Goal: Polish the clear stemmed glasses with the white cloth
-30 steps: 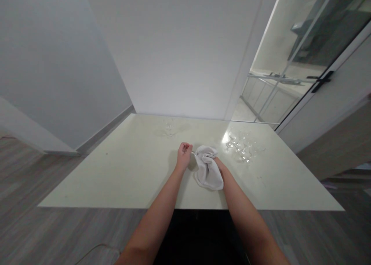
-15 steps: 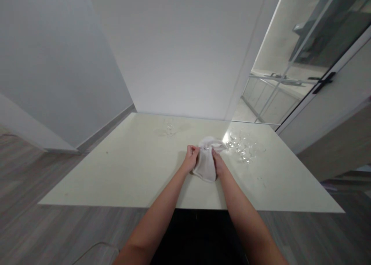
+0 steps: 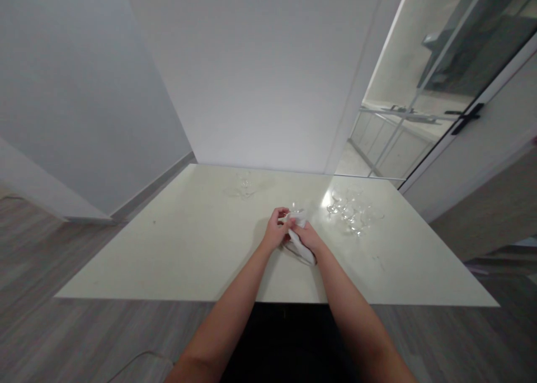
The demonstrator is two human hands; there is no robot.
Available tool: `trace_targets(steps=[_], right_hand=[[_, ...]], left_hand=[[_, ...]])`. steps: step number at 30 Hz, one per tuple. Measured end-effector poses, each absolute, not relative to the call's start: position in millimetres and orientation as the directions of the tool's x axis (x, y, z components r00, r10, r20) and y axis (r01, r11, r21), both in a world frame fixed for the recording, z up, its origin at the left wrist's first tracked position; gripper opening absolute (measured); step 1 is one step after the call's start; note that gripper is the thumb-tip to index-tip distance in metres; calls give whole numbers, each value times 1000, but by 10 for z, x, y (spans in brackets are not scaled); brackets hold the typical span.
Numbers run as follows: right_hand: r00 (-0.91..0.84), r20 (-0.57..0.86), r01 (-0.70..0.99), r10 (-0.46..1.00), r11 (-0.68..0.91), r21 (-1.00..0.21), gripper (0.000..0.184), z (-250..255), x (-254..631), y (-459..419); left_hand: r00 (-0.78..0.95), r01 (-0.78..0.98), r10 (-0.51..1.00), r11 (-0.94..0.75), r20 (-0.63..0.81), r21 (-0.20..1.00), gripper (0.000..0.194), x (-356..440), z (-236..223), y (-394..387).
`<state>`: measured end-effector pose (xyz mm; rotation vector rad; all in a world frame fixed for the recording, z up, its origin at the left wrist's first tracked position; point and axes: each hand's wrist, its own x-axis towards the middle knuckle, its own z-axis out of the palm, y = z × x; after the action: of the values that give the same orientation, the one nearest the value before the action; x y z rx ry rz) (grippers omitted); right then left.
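Observation:
Both my hands meet over the middle of the cream table [image 3: 176, 249]. My left hand [image 3: 277, 230] is closed around the stem end of a clear wine glass [image 3: 297, 209], whose bowl shows faintly above my fingers. My right hand [image 3: 305, 235] is closed on a white cloth [image 3: 301, 250], bunched against the glass, with a fold hanging down toward the tabletop. Most of the glass is hidden by the cloth and fingers.
Several clear glasses [image 3: 350, 209] stand grouped on the table to the right of my hands. One more glass [image 3: 244, 186] stands alone near the far edge. A white wall lies behind the table, and a glass sliding door [image 3: 423, 86] is at the right.
The cloth, spread wide and hanging a second ago, is now bunched small between my hands. My hands have drawn together around the glass.

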<state>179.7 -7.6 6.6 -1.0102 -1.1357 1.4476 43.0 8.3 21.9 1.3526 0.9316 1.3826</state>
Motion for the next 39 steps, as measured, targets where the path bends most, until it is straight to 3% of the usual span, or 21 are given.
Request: trace_targets(steps=[4,8,12,15,21,26,32,36,39], right_hand=[[-404,-151,-143,902,-225,-964,44,18,1756,-165],[-487,-214,-175,847,-335,-926,54,85,1847,-239],[-529,-182,-211,828,-337,-918,55,152,1900,-267],[-569,-179,-236,803,-368,-899,59,168,1890,-263],[-410,-230,-216,883,-339,-916,50,174,1846,-232],[-575,-235,-177,784,-399,-900,56,155,1903,-236],[-369,-212,-241,905,-313,-919,51,135,1828,-202],[-495,-208,-270,843,-377,-886,48,183,1852,-241],[-487,-212,-328,847,-402,-855,45,205,1869,-228]], left_hand=[[135,-296,984,-75,120,952,55,405,267,38],[262,-452,965,96,30,887,56,373,339,-21],[282,-529,960,157,-2,834,47,365,377,-43],[353,-586,936,230,-11,777,53,362,375,-24],[125,-520,992,86,-24,850,57,401,342,26],[295,-584,955,167,16,794,65,398,340,-5],[126,-522,989,136,-82,842,57,417,284,55],[278,-616,961,187,-11,765,60,392,324,21],[248,-672,967,129,57,729,58,395,347,13]])
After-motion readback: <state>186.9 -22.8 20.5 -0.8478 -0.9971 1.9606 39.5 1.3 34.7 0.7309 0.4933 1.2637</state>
